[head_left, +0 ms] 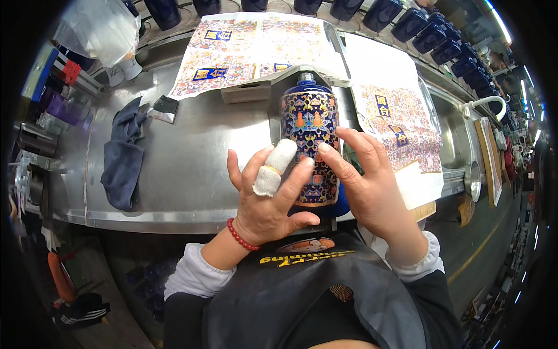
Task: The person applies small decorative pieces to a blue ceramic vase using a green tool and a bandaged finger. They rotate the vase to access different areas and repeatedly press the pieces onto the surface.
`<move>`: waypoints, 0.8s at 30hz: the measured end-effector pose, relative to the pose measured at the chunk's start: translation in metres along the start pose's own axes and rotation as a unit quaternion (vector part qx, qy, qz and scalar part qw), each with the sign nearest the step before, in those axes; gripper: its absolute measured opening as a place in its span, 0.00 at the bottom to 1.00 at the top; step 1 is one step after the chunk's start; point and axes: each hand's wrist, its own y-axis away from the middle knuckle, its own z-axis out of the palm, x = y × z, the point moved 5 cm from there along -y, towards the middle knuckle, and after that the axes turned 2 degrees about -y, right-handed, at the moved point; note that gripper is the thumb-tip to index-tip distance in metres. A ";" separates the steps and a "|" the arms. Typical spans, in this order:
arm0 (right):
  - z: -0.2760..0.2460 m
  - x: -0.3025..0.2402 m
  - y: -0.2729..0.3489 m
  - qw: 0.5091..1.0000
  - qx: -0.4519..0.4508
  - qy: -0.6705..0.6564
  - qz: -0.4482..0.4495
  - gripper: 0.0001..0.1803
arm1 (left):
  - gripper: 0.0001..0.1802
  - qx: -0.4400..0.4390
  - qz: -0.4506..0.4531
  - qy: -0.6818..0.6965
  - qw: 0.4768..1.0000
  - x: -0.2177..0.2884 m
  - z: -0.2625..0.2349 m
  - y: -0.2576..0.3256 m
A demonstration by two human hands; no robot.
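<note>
Blue bottle (309, 107) sits at the tabletop (197, 151)'s near edge, neck toward 12 o'clock — probably stiff, slick, breakable, so cradle the body. Left hand (261, 206) and right hand (375, 189) loosely open, fingertips seemingly on it.

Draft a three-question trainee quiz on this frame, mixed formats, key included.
1. True or false: the left hand has a red bead bracelet at its wrist.
2. Which lies to the left of the patterned blue bottle?
A) curved white tap
B) dark blue cloth
C) sink basin
3. What covers one of the left hand's fingers?

Key: 1. True. 2. B. 3. A white finger sleeve.
</note>
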 end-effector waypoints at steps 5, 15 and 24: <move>0.003 0.002 -0.004 1.000 -0.011 0.002 0.003 0.32 | 0.42 -0.023 -0.001 -0.003 1.000 0.005 0.002 -0.003; 0.004 0.004 -0.011 1.000 -0.019 0.005 0.007 0.32 | 0.43 -0.021 0.009 -0.015 1.000 0.005 0.004 -0.002; 0.004 0.007 -0.012 1.000 -0.012 0.005 0.002 0.33 | 0.58 -0.041 -0.046 0.040 0.997 -0.008 0.007 -0.007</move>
